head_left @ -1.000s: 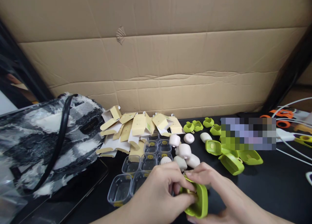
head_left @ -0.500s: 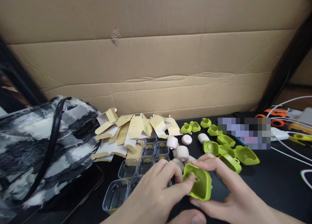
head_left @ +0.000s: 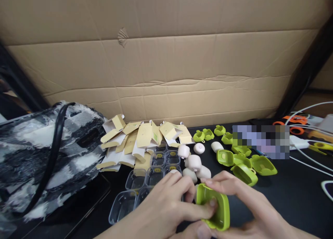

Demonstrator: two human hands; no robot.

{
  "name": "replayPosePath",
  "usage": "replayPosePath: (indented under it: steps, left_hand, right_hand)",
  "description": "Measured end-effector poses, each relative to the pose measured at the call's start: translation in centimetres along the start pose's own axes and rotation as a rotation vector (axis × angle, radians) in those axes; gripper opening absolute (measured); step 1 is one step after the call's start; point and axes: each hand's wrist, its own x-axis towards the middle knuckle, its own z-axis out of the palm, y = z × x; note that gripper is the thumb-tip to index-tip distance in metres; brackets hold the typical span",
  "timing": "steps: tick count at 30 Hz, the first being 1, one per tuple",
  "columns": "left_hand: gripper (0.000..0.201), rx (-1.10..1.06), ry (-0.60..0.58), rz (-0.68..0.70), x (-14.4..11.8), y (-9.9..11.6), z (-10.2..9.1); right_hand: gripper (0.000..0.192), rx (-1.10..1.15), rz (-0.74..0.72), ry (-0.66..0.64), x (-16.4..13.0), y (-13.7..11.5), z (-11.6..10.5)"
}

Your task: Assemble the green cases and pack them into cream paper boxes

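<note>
A small green silicone case (head_left: pixel 221 204) is held between both hands near the front of the table, its hollow side facing me. My right hand (head_left: pixel 249 207) grips it by the top edge and from below on the right. My left hand (head_left: pixel 166 207) has its index finger pressed inside the hollow, and its thumb lies at the lower edge. Just beyond the hands sits a cluster of pale pink and white rounded pieces (head_left: pixel 194 162). More green cases (head_left: pixel 244 174) lie to the right, some open and upturned.
Clear plastic boxes (head_left: pixel 122 207) stand in rows at the left, with opened cream cartons (head_left: pixel 144 135) piled behind. A shaggy black-and-white bag (head_left: pixel 78 155) fills the left side. White cables (head_left: pixel 312 155) and orange-handled scissors (head_left: pixel 296 130) lie at the right, and cardboard (head_left: pixel 166 58) rises behind.
The green case has shifted slightly down and right in my hands. My left index finger has moved right and reaches deeper into the hollow.
</note>
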Motion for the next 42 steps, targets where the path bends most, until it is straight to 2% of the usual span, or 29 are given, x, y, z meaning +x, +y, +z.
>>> replayPosePath:
  steps: [2, 4, 6, 8, 10, 13, 17, 22, 25, 28, 30, 33, 37, 39, 42]
  left_hand:
    - [0.046, 0.049, -0.009, 0.034, 0.0, -0.2, -0.2]
    - [0.044, 0.06, -0.03, 0.04, 0.1, -0.3, -0.7]
    - [0.047, 0.006, -0.027, -0.023, 0.2, -0.3, -1.7]
    - [0.041, -0.062, 0.027, -0.145, 0.2, -0.3, -3.0]
    - [0.028, -0.066, 0.074, -0.232, 0.1, -0.4, -4.2]
    - [0.016, 0.034, -0.061, -0.258, -0.2, -0.9, -5.3]
    - [0.016, 0.147, -0.284, -0.289, -0.4, -1.1, -4.7]
    - [0.016, 0.114, -0.408, -0.445, 0.0, -1.0, -3.2]
    - [0.015, 0.058, -0.424, -0.524, 0.3, -1.3, -2.7]
    - [0.015, 0.067, -0.437, -0.541, 0.5, -1.4, -2.6]
    - [0.017, 0.091, -0.46, -0.544, 0.7, -1.3, -2.6]
    - [0.021, 0.119, -0.468, -0.533, 0.8, -1.2, -2.7]
    - [0.021, 0.094, -0.422, -0.509, 0.8, -1.4, -2.8]
    - [0.02, 0.081, -0.409, -0.503, 0.7, -1.6, -2.9]
    - [0.017, 0.082, -0.414, -0.508, 0.6, -1.6, -3.2]
  right_hand:
    - [0.06, -0.005, -0.018, -0.004, 0.0, 0.2, 0.1]
    - [0.058, -0.045, -0.025, -0.033, 0.3, 0.7, -0.4]
    - [0.055, -0.135, -0.012, -0.023, 1.0, 1.3, -1.5]
    - [0.048, -0.27, 0.014, -0.021, 1.9, 2.1, -3.3]
    - [0.041, -0.413, 0.018, -0.105, 2.7, 3.2, -5.3]
    - [0.037, -0.563, 0.06, -0.297, 3.2, 4.8, -7.5]
    - [0.039, -0.613, 0.113, -0.49, 2.9, 5.9, -7.7]
    - [0.045, -0.611, 0.154, -0.577, 3.1, 5.0, -6.3]
    - [0.045, -0.586, 0.151, -0.543, 3.4, 4.4, -7.5]
    - [0.03, -0.603, 0.148, -0.452, 3.5, 4.2, -10.0]
    - [0.025, -0.655, 0.185, -0.435, 3.3, 4.4, -11.5]
    - [0.035, -0.657, 0.342, -0.536, 2.7, 4.6, -12.3]
    - [0.056, -0.582, 0.527, -0.672, 2.2, 4.4, -11.5]
    - [0.057, -0.565, 0.519, -0.693, 2.2, 4.3, -11.5]
    - [0.039, -0.594, 0.382, -0.649, 2.4, 4.7, -12.5]
